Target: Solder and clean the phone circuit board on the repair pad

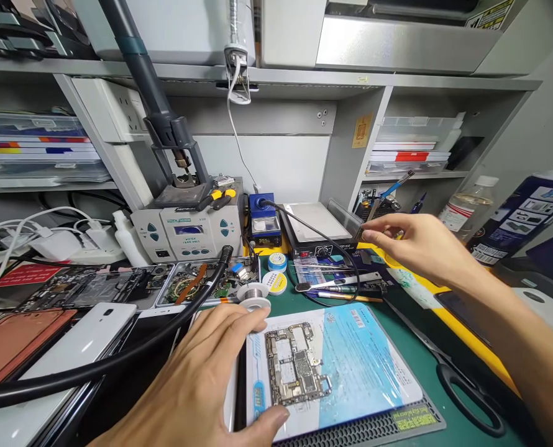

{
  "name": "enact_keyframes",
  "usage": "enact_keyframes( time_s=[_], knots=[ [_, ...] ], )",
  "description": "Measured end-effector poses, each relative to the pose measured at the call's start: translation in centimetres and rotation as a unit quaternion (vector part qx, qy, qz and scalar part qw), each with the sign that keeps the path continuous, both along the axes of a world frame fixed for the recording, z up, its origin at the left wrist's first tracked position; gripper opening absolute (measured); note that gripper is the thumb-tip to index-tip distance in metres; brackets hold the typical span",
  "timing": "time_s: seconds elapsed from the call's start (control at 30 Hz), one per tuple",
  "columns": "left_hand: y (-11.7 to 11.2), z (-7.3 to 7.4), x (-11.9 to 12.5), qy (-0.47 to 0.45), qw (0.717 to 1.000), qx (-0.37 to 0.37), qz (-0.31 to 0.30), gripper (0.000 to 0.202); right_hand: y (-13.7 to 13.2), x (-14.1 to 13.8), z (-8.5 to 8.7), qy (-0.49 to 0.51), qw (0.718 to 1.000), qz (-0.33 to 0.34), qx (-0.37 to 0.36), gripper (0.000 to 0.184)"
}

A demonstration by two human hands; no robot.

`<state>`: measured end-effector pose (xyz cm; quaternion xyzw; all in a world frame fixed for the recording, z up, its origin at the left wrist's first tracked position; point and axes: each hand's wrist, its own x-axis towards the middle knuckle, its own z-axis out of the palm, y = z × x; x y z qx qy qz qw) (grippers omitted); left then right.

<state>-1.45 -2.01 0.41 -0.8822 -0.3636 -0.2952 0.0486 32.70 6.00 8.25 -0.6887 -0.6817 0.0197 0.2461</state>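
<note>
A phone logic board (299, 366) lies on a blue and white printed packet (370, 366) in front of me. My left hand (206, 372) is open over the packet's left edge, thumb and fingers apart around the board's left side, holding nothing. Just behind its fingertips stands a spool of solder wire (253, 293). Farther back on the right, my right hand (411, 243) reaches in beside a flat heating plate (318, 222). Its thumb and fingers are pinched together at a small dark thing whose kind I cannot make out.
A hot-air station (187, 230) stands at the back left, its black hose (164, 338) crossing the left side. Tweezers, a toothbrush (337, 281) and round tins (276, 282) lie mid-bench. Black-handled scissors (467, 397) lie at right. Bottles (467, 205) stand behind my right arm.
</note>
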Motion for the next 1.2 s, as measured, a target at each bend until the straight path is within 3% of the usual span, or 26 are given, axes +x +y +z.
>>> enact_keyframes(
  time_s=[0.1, 0.2, 0.27, 0.37, 0.43, 0.77, 1.2],
  knots=[
    [0.1, 0.2, 0.1, -0.007, 1.0, -0.009, -0.003, 0.08, -1.1, -1.2, 0.3, 0.107, 0.993, 0.032, 0.04, 0.032],
    [-0.2, 0.4, 0.2, 0.013, 0.999, -0.027, 0.016, 0.079, -2.6, -3.2, 0.0, 0.219, 0.965, 0.144, -0.02, 0.03],
    [-0.4, 0.6, 0.3, 0.008, 1.0, -0.018, 0.007, 0.08, -3.7, -5.0, -0.5, 0.209, 0.948, 0.222, -0.094, 0.025],
    [-0.5, 0.8, 0.2, 0.016, 1.0, -0.019, 0.008, 0.077, -5.1, -7.4, -1.3, 0.131, 0.927, 0.331, -0.116, 0.03],
    [-0.5, 1.0, 0.2, 0.018, 0.999, -0.025, 0.013, 0.075, -5.8, -8.5, -1.6, 0.083, 0.923, 0.358, -0.111, 0.039],
    [-0.3, 0.5, 0.3, -0.004, 0.999, -0.048, 0.005, 0.077, -6.6, -9.8, -2.4, 0.028, 0.905, 0.389, -0.167, 0.042],
    [-0.3, 0.8, 0.3, 0.017, 0.999, -0.04, 0.01, 0.078, -6.9, -9.7, -2.5, 0.029, 0.905, 0.39, -0.166, 0.037]
  ],
)
